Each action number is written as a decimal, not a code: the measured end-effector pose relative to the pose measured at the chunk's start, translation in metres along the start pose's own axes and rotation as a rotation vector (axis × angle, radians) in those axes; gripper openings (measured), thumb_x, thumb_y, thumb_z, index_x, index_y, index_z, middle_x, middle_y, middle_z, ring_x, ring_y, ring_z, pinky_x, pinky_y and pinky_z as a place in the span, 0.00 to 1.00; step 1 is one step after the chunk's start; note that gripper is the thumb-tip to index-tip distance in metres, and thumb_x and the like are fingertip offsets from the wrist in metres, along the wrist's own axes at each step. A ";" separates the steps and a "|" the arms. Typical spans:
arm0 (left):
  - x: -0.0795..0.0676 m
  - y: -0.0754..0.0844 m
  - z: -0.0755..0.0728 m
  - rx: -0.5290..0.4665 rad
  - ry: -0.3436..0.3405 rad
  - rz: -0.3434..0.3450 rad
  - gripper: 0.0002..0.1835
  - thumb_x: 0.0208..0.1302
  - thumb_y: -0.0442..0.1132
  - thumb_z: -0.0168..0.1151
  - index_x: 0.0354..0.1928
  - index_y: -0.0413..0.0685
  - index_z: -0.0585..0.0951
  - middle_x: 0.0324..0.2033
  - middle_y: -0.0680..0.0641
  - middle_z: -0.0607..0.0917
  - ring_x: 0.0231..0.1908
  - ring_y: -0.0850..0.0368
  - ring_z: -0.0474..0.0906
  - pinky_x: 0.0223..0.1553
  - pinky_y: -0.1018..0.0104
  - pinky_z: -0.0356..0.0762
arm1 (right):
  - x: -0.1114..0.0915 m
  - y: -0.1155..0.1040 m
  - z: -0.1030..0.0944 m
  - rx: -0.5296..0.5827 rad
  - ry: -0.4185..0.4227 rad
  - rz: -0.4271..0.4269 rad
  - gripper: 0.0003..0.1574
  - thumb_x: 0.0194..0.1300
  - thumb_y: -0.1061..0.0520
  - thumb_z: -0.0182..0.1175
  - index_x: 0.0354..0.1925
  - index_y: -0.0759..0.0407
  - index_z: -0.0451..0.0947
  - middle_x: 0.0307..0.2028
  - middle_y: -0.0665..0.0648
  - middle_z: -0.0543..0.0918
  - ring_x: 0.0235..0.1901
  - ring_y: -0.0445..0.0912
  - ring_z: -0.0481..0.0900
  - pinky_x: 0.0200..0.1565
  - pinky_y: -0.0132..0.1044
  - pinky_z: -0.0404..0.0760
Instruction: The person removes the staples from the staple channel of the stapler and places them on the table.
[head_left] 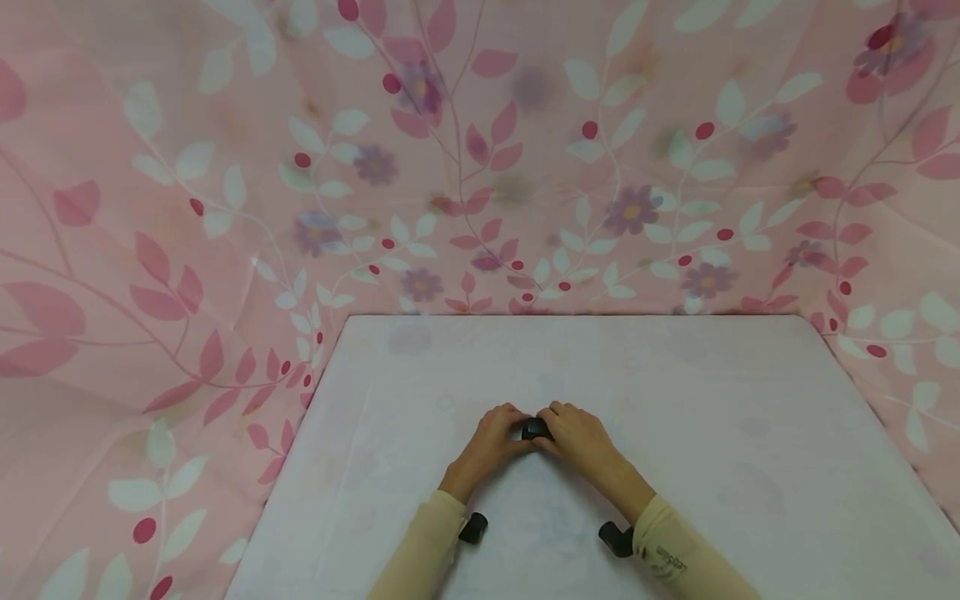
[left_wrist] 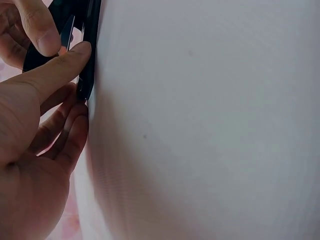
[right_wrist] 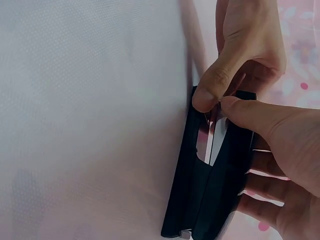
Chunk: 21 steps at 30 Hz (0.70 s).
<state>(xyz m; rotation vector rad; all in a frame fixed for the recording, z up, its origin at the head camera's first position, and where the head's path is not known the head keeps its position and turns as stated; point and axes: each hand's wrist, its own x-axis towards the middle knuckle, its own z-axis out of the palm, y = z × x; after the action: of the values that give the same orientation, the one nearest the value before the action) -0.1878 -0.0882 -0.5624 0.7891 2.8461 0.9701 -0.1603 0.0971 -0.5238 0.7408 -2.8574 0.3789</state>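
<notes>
Stapler, black, near the middle of a white-topped bench; left hand and right hand each hold it in a narrow grip. Pink fabric with leaves, berries and purple flowers rises behind and on both sides.

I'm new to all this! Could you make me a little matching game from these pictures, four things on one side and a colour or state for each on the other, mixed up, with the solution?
Things
1. Stapler
2. Left sleeve
3. Backdrop
4. Tabletop

Colours and states
A. Pink, patterned with leaves and flowers
B. Black, held by both the left hand and the right hand
C. Whitish, lying beneath the hands
D. Pale yellow, around a forearm

Right pairs: 1-B, 2-D, 3-A, 4-C
</notes>
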 end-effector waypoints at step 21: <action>0.000 -0.003 0.000 -0.046 0.001 0.026 0.14 0.54 0.45 0.75 0.41 0.47 0.88 0.38 0.49 0.83 0.42 0.56 0.79 0.48 0.64 0.76 | -0.001 0.000 -0.001 -0.017 0.008 -0.005 0.21 0.57 0.45 0.71 0.43 0.57 0.82 0.34 0.52 0.81 0.33 0.45 0.79 0.33 0.40 0.80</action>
<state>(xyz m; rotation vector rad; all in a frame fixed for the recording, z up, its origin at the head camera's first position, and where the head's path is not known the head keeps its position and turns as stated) -0.1889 -0.0897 -0.5641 0.8229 2.8103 1.0354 -0.1595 0.0979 -0.5228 0.7417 -2.8473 0.3562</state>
